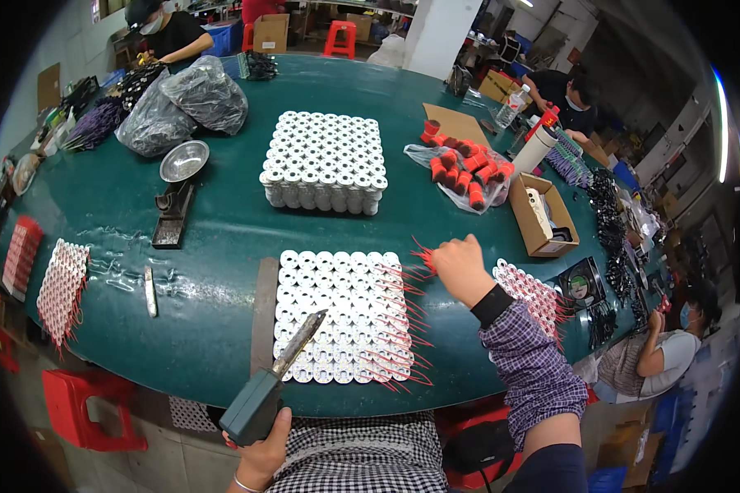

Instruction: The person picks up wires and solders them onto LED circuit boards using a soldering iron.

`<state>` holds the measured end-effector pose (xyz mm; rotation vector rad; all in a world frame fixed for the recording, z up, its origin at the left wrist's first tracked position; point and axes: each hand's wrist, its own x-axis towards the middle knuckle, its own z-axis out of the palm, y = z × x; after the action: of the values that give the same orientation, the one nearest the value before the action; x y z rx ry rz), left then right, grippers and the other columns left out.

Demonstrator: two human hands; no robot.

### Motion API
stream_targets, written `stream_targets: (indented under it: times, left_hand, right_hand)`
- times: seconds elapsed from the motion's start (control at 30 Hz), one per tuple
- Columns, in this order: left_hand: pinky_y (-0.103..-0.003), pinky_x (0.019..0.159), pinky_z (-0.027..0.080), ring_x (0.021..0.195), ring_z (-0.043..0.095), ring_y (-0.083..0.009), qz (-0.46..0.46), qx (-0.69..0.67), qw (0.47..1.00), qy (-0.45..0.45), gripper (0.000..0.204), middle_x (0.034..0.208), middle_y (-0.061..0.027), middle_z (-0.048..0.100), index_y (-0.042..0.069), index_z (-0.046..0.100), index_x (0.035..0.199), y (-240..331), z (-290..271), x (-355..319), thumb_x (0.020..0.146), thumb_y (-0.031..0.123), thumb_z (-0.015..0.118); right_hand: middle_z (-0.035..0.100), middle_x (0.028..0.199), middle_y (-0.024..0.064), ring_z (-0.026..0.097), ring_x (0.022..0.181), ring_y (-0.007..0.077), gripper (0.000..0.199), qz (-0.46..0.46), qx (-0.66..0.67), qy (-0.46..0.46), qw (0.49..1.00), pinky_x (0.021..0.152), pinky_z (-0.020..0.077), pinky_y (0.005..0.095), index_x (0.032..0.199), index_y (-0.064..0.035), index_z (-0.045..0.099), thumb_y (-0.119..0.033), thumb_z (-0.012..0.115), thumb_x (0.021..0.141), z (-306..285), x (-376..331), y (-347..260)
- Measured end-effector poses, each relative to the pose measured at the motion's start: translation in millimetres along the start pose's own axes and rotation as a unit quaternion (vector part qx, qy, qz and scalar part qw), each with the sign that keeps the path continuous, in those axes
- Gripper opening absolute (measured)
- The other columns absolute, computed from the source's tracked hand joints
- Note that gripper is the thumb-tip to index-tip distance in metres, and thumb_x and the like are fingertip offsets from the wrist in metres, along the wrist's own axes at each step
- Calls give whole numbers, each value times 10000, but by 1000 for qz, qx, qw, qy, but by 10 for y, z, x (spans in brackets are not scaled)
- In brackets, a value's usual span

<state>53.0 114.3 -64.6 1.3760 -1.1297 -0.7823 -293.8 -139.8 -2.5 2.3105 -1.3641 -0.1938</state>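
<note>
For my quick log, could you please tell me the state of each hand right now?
Left hand: closed around the dark green gun-shaped tool.
Right hand: closed, holding thin red wires.

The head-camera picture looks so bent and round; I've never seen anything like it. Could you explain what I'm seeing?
There is no robot here, just a person's two bare hands. A wide fisheye camera on that person's head looks down, which is why straight edges curve.

The left hand holds a dark green handheld tool with a long metal tip. The right hand pinches a bunch of thin red wires.

Between them, on the glossy green table, lies a block of round white pieces in rows, with more red wires along its right side. Beyond it stands a taller stack of white round pieces. To the right are red spools on clear plastic and an open brown cardboard box.
</note>
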Motion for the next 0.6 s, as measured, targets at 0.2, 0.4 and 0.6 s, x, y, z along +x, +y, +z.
stream_targets:
  times: [0.2,0.4,0.6]
  left_hand:
    - [-252,512,427,586,525,-96,-32,-41,999,9,303,858,-76,623,-40,624,1161,-12,-20,52,869,-39,704]
    - [-253,503,433,573,527,-103,-19,-59,998,-2,327,868,-87,633,-48,626,1174,89,30,161,857,-60,701]
    - [-244,471,437,548,535,-108,-3,-90,996,23,358,897,-118,659,-70,632,1153,379,-33,452,803,-82,706]
  right_hand:
    - [701,712,48,720,719,245,62,-5,3,-54,999,652,475,384,710,-160,703,-118,713,755,-134,-10,-28]
    - [711,741,65,728,714,249,63,-24,0,-91,996,630,514,376,729,-149,708,-98,705,767,12,-87,-107]
    - [650,733,52,681,767,236,62,2,-21,-37,999,686,486,384,679,-140,680,-93,693,718,-226,-105,-84]
